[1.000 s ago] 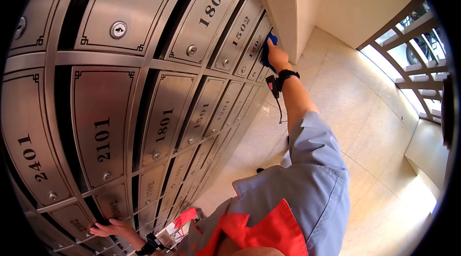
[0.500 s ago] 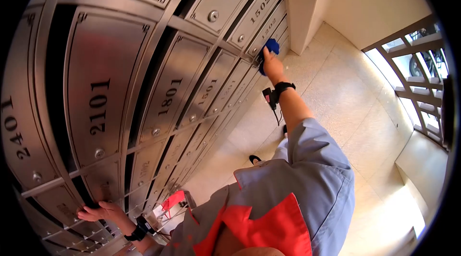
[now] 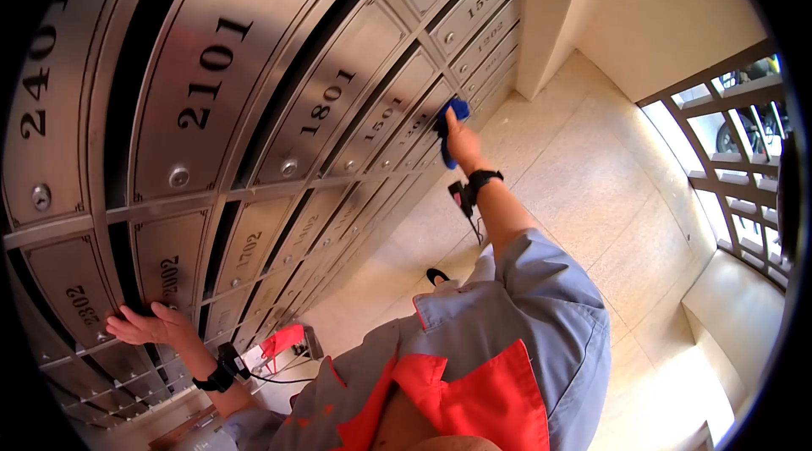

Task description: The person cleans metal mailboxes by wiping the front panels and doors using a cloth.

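Note:
My right hand [image 3: 464,145] is closed around a blue cloth [image 3: 453,116], which lies against the narrow metal mailbox doors beside door 1501 [image 3: 383,118]. At the lower left, my left hand [image 3: 150,327] is spread, palm up, with nothing in it. Its fingers are at the lower ends of doors 2302 [image 3: 74,299] and 2002 [image 3: 171,261]; whether they touch the metal I cannot tell. Above and between the hands are doors 2101 [image 3: 203,83] and 1801 [image 3: 326,104], each with a round lock. Both wrists wear black straps with small devices.
The mailbox bank fills the left side. A pale wall [image 3: 668,11] and a barred opening [image 3: 736,142] are at the right, above a tiled floor [image 3: 584,197]. Near the bottom, a red item [image 3: 282,339] lies by some gear with a cable. A dark shoe [image 3: 437,276] shows below me.
My right hand and the cloth have moved from beside door 1202 down and left to the doors beside 1501. The view has shifted along the mailboxes. My left hand stays spread near the lower doors.

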Action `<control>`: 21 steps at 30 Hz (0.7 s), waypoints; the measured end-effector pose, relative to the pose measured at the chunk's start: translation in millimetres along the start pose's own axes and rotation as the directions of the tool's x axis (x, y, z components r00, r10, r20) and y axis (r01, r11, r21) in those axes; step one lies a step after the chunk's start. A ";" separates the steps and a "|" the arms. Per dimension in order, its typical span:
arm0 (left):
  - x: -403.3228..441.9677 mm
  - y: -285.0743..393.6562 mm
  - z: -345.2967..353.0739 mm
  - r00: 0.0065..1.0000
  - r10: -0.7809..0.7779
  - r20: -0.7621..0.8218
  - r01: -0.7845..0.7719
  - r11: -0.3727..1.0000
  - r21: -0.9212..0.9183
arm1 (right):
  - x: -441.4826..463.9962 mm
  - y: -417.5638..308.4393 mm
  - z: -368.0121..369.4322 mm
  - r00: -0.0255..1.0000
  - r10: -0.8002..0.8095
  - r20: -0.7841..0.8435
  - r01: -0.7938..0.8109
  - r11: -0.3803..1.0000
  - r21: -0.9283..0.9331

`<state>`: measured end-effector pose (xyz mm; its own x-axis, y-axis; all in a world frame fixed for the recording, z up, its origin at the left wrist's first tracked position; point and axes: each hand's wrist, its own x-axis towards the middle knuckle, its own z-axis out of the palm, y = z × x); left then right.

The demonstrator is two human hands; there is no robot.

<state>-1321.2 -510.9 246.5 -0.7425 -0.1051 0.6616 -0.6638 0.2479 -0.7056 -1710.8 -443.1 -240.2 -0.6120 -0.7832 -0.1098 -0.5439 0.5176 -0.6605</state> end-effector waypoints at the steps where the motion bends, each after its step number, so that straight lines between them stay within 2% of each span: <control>1: -0.2 -0.4 -0.1 1.000 0.000 -0.003 0.000 1.000 -0.003 | 6.2 2.6 -1.4 1.000 0.016 -0.014 -0.017 0.998 -0.053; 3: 0.0 1.4 0.4 1.000 0.001 -0.009 -0.001 1.000 -0.013 | 20.0 13.6 -6.3 0.999 -0.028 -0.021 0.026 0.996 -0.088; 7: 0.4 1.3 0.6 1.000 0.017 -0.026 -0.017 1.000 -0.013 | 5.5 -6.8 3.4 0.999 0.040 -0.008 -0.040 0.998 -0.052; 9: -0.7 0.1 1.2 0.999 0.003 -0.035 -0.003 1.000 -0.018 | -21.7 -25.2 25.4 0.997 -0.026 0.078 0.034 0.995 -0.097; 13: 0.2 3.9 -2.6 1.000 -0.027 -0.015 0.027 1.000 -0.013 | -73.5 -64.7 68.3 0.982 -0.061 0.179 0.067 0.997 -0.026; 16: -1.0 1.8 -3.4 0.999 -0.039 -0.033 0.036 0.997 -0.072 | -99.1 -81.4 94.1 0.985 -0.085 0.153 0.067 0.991 0.118; 17: -2.5 -0.2 -4.7 0.999 -0.044 -0.025 0.041 0.995 -0.090 | -106.5 -90.1 94.4 0.990 -0.033 0.135 0.012 0.989 0.151; 19: -3.8 -2.6 -8.5 0.999 -0.026 -0.036 0.019 0.980 -0.196 | -119.1 -107.8 94.6 0.992 0.078 0.103 -0.099 0.971 0.219; 20: -7.1 -3.8 -11.7 1.000 -0.030 -0.008 0.027 0.972 -0.231 | -125.3 -113.9 97.2 0.986 0.102 0.130 -0.128 0.968 0.217; 21: -14.3 -5.1 -15.1 0.999 -0.040 0.006 0.039 0.935 -0.352 | -132.1 -119.8 99.9 0.986 0.075 0.151 -0.102 0.978 0.184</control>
<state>-1305.9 -496.1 244.5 -0.7162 -0.1208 0.6874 -0.6182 0.5668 -0.5446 -1507.5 -436.0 -220.8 -0.5573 -0.7853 -0.2696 -0.3635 0.5227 -0.7711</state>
